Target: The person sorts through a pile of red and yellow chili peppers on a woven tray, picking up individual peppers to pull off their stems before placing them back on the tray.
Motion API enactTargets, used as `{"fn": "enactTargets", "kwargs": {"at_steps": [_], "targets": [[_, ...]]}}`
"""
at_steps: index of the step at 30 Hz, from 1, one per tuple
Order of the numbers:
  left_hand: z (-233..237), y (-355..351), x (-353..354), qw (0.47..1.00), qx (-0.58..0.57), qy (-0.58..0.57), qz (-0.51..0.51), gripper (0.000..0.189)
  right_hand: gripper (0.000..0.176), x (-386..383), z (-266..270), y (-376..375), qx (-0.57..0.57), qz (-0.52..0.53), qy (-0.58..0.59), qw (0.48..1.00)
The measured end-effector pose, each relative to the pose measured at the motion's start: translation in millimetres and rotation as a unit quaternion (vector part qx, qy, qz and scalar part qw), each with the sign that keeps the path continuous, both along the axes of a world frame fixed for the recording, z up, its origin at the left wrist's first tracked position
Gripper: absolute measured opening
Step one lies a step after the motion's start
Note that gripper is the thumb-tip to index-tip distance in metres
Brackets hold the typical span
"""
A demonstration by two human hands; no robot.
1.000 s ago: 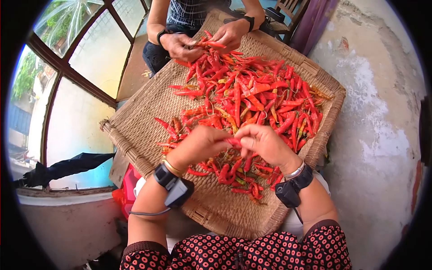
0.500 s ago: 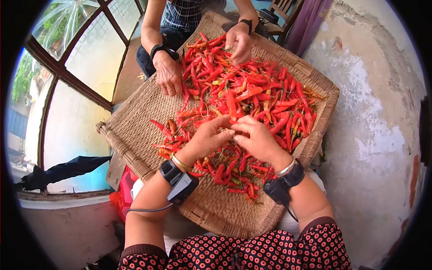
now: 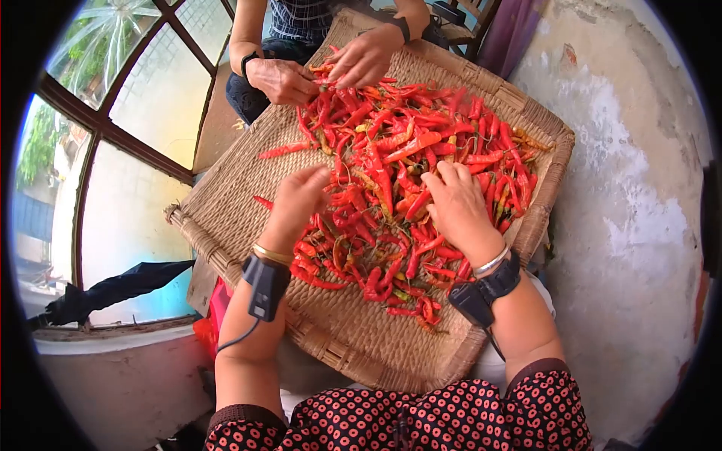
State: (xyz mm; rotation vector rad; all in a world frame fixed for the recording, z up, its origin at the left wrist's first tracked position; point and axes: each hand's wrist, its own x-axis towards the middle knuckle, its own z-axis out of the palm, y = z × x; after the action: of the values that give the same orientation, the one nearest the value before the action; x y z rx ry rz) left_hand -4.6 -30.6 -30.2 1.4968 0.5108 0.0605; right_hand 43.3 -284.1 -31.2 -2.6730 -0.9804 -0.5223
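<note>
Right now the left hand [image 3: 299, 201] is hovering over the left side of the red peppers [image 3: 412, 147], fingers loosely curled; the right hand [image 3: 459, 199] is touching the pile on the woven tray [image 3: 361, 331], its grip impossible to tell.

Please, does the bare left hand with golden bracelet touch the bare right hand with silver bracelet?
Apart. The head view shows shiny red peppers in the wide gap between the left hand and the right hand.
</note>
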Motion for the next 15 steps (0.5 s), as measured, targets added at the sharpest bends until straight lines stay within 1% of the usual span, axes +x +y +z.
{"fn": "enactTargets", "kwargs": {"at_steps": [1,2,3,4,5,6,8,9,10,12,13,14,15], "targets": [[-3,-11,-1,0.994,0.078,0.01,-0.079,0.024,0.019,3,-1,-4,-0.032,-0.007,0.069,0.997],[-5,-22,-2,0.975,0.154,0.018,-0.158,0.026,0.015,4,-1,-7,-0.064,-0.013,0.136,0.989],[-9,-31,-1,0.931,0.293,-0.11,-0.186,0.032,0.015,3,-1,-7,-0.064,-0.015,0.136,0.989],[-11,-41,1,0.851,0.421,-0.236,-0.207,0.039,0.012,2,0,-5,-0.062,0.002,0.109,0.992],[-10,-48,0,0.811,0.5,-0.215,-0.214,0.043,0.008,1,1,-4,-0.06,0.021,0.081,0.995],[-10,-54,4,0.811,0.5,-0.216,-0.213,0.043,0.008,0,2,-3,-0.061,0.021,0.079,0.995],[-15,-59,11,0.69,0.654,-0.249,-0.187,0.042,0.005,-3,2,-1,-0.094,0.025,0.133,0.986],[-17,-60,13,0.713,0.635,-0.191,-0.229,0.038,0.006,-1,-2,-3,-0.055,0.043,0.128,0.989],[-17,-59,13,0.712,0.635,-0.193,-0.23,0.038,0.006,0,-4,-3,-0.054,0.042,0.126,0.99],[-14,-55,11,0.692,0.658,-0.14,-0.262,0.03,0.007,0,-7,-5,0.038,0.099,0.187,0.977],[-13,-52,9,0.694,0.652,-0.141,-0.27,0.018,0.01,-2,-3,-2,0.071,0.093,0.199,0.973],[-14,-46,6,0.692,0.654,-0.142,-0.27,0.018,0.01,-4,-1,0,0.073,0.092,0.197,0.973],[-13,-41,3,0.696,0.635,-0.127,-0.31,0.016,0.012,-6,3,2,0.097,0.081,0.23,0.965]]}}
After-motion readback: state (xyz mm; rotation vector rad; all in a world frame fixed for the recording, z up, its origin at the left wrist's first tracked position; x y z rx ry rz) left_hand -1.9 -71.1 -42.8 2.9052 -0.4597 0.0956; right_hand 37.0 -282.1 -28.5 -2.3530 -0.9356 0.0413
